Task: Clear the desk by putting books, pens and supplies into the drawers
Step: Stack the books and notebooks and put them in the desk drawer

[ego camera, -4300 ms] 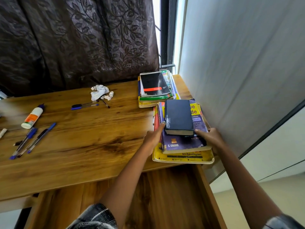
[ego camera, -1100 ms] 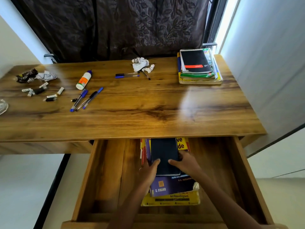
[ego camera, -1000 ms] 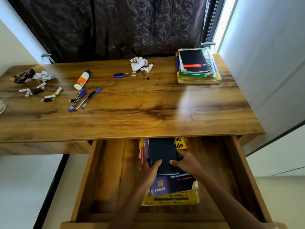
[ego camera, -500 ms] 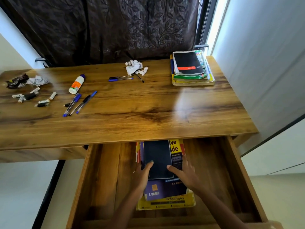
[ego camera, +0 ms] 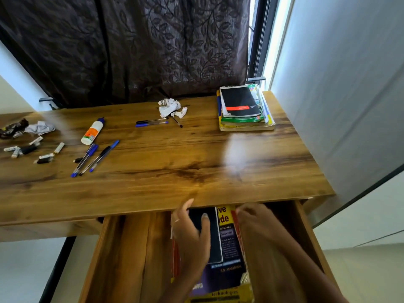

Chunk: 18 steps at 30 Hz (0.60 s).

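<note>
Down in the open drawer (ego camera: 135, 259), under the bench's front edge, lay the book stack (ego camera: 227, 254): a black book on a purple one on a yellow one. The left hand (ego camera: 192, 235) lay over the black book (ego camera: 215, 239), fingers loose and spread, thumb on the cover, gripping nothing. The right hand (ego camera: 255, 219) was at the stack's right edge, fingers bent toward it; blur hid whether they held anything. On the bench (ego camera: 196, 162), a second stack (ego camera: 244, 110) sat at the far right corner. Crumpled paper (ego camera: 171, 107) and two pens (ego camera: 150, 123) lay near the far edge. A glue bottle (ego camera: 93, 131) and more pens (ego camera: 94, 158) lay left of centre, with small scraps (ego camera: 28, 147) toward the left edge.
</note>
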### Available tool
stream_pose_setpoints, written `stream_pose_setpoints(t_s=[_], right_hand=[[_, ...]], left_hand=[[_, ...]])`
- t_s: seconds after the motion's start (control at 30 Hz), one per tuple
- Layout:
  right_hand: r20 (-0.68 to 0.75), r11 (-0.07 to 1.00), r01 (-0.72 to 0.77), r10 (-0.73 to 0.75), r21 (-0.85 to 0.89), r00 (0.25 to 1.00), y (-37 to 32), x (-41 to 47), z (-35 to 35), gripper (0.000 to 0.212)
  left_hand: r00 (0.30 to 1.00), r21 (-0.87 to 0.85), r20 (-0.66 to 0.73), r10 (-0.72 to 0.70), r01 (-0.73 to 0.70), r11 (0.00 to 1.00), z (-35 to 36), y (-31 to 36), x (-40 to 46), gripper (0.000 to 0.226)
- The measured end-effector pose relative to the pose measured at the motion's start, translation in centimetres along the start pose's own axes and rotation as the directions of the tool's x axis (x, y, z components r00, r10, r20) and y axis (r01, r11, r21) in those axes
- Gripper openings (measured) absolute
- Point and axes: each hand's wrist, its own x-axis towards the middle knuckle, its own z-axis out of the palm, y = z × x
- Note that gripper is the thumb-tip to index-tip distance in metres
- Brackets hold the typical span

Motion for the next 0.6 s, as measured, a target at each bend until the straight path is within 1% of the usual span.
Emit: stream_pose_setpoints(t_s=[0.1,0.13,0.2,0.27,0.33,0.4,0.47,0.53,0.57,0.6], right_hand=[[-0.167,0.993,0.081,-0.065,0.09,0.984,-1.2,2.2,-3.6,0.014],[-0.232,0.988,0.097,-0.068,0.118,0.97,-1.3,3.3,-4.8,0.012],[-0.339,0.975,0.119,-0.049,0.187,0.94,-1.5,5.9,-7.0,0.009],[-0.437,0.959,0.12,0.005,0.257,0.9,-1.3,9.0,-9.3,0.015],[-0.533,0.94,0.093,0.102,0.327,0.84,-0.2,12.9,-11.5,0.024],[-0.612,0.932,0.065,0.181,0.358,0.77,1.3,16.9,-13.6,0.032],[-0.596,0.913,0.008,0.26,0.408,0.76,3.0,20.9,-15.5,0.044],[-0.533,0.844,-0.007,0.346,0.537,0.772,5.2,24.9,-17.1,0.062],[-0.505,0.801,-0.004,0.382,0.599,0.774,5.9,26.6,-17.7,0.064],[-0.489,0.779,0.001,0.392,0.627,0.779,5.8,27.7,-18.1,0.057]], left_hand=[[0.993,-0.081,0.093,0.067,-0.06,0.995,2.5,1.6,3.1,0.046],[0.988,-0.084,0.132,0.086,-0.076,0.994,3.5,2.0,4.3,0.043],[0.969,-0.077,0.231,0.088,-0.072,0.994,5.5,2.7,6.7,0.044],[0.95,-0.061,0.307,0.055,-0.038,0.997,8.1,3.1,9.6,0.049],[0.945,0.001,0.325,0.021,-0.022,1.0,10.9,3.6,12.6,0.054],[0.942,0.047,0.329,-0.063,0.05,0.998,13.2,3.9,15.7,0.056],[0.917,0.013,0.342,-0.205,0.213,0.977,15.1,4.5,19.0,0.054],[0.876,-0.067,0.373,-0.305,0.354,0.933,16.5,5.0,22.1,0.054],[0.863,-0.083,0.384,-0.328,0.386,0.919,17.2,5.1,23.4,0.055],[0.856,-0.063,0.389,-0.341,0.393,0.917,18.0,5.3,24.6,0.055]])
